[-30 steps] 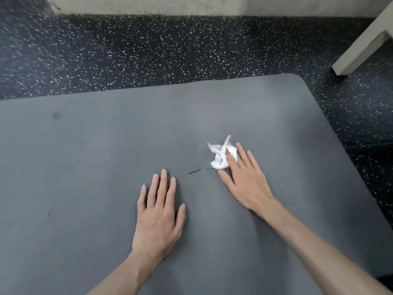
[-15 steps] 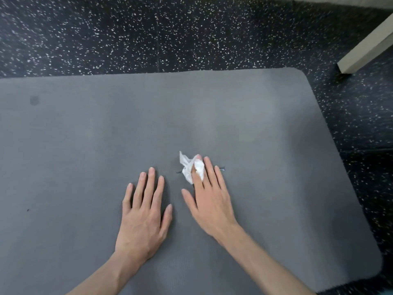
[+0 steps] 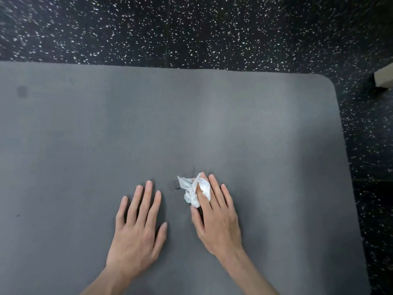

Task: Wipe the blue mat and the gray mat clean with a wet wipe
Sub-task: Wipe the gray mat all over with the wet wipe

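The gray mat [image 3: 191, 124] fills most of the view, lying flat on the floor. A crumpled white wet wipe [image 3: 192, 189] sits on it near the middle. My right hand [image 3: 214, 218] presses the wipe down with its fingertips, part of the wipe wrapped over the index finger. A short dark mark [image 3: 177, 188] shows on the mat just left of the wipe. My left hand [image 3: 138, 233] lies flat on the mat, fingers spread, holding nothing, a little left of the wipe. No blue mat is in view.
Black rubber floor with white speckles [image 3: 212, 28] surrounds the mat at the back and right. A pale beam end [image 3: 383, 78] rests on the floor at the far right. A faint round stain [image 3: 22, 90] marks the mat's far left.
My right hand slid the wipe to the left, over the dark mark and closer to my left hand. The view tilted further down, so the wall dropped out of sight.
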